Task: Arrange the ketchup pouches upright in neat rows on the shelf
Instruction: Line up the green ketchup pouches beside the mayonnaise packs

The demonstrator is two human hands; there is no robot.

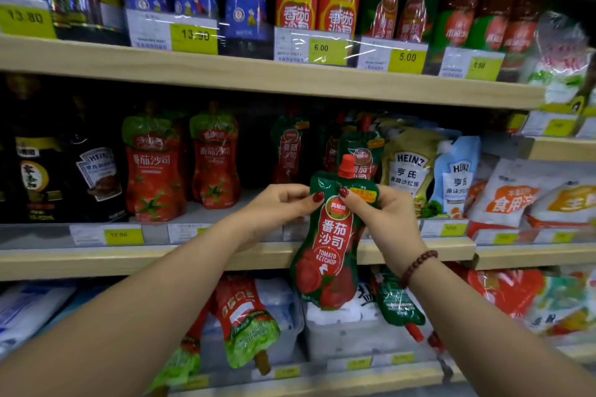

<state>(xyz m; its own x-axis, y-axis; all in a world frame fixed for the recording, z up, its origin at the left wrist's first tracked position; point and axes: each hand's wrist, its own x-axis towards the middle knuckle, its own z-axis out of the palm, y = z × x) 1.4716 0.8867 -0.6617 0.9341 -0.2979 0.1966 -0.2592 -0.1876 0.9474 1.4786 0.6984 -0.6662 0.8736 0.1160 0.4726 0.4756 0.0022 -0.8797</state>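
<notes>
Both hands hold one green-and-red ketchup pouch (332, 235) by its upper corners, the left hand (274, 206) pinching the corner left of the red cap and the right hand (383, 213) pinching the corner on the other side, thumbs on the printed face. The pouch hangs upright, label forward, in front of the middle shelf edge (161, 259), not yet resting on the shelf. Behind the pouch, a few matching green pouches (290, 147) stand on that shelf in a loose, dim group; how straight their row is cannot be made out. Left of the held pouch, two red tomato pouches (180, 164) already stand upright side by side. Below the held pouch, on the lower shelf, at least two pouches (248, 322) lie tipped with caps pointing down, and a green one (398, 303) lies slanted just to its right. By this showing the work is partly done: the held pouch needs a place in the row behind it, and the toppled ones below appear to await righting.
</notes>
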